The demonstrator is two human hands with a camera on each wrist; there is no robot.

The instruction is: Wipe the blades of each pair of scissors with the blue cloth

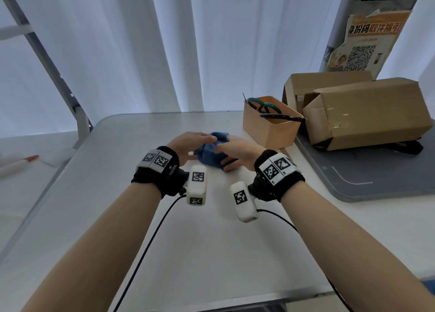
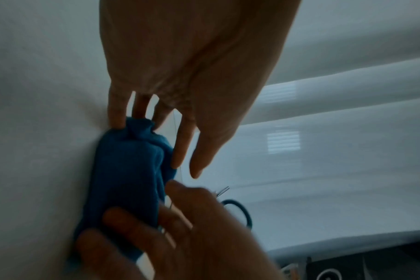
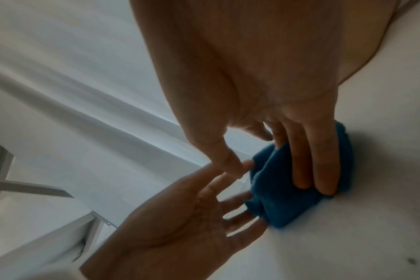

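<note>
Left hand [image 1: 188, 144] lies at the left side of the blue cloth [image 1: 213, 152], its fingers nearly straight and spread, their tips touching the bunched fabric; in the right wrist view the palm faces up toward the camera with nothing held in it. At the far left of the head view a white pen with a red tip [image 1: 18, 164] lies on a lower surface beside the bench [image 1: 131, 217], and a grey metal frame [image 1: 47, 59] slants up behind it. The blue cloth sits crumpled in a low heap on the white bench, near its far edge and between the two hands. Right hand [image 1: 237, 152] rests on the right side of the cloth, its long fingers laid flat and straight over the fabric and pressing it down, the thumb stretched toward the left hand's fingertips; it grips nothing. Just right of this hand stands a small open tan box [image 1: 266, 130] holding the scissors: a pair with green handles [image 1: 261, 105] leans inside, and a dark pair [image 1: 282, 116] lies across the rim. Further right, on a grey mat [image 1: 376, 177], two brown cardboard boxes [image 1: 367, 114] rest side by side, with a torn orange poster [image 1: 374, 41] bearing a QR code behind them
</note>
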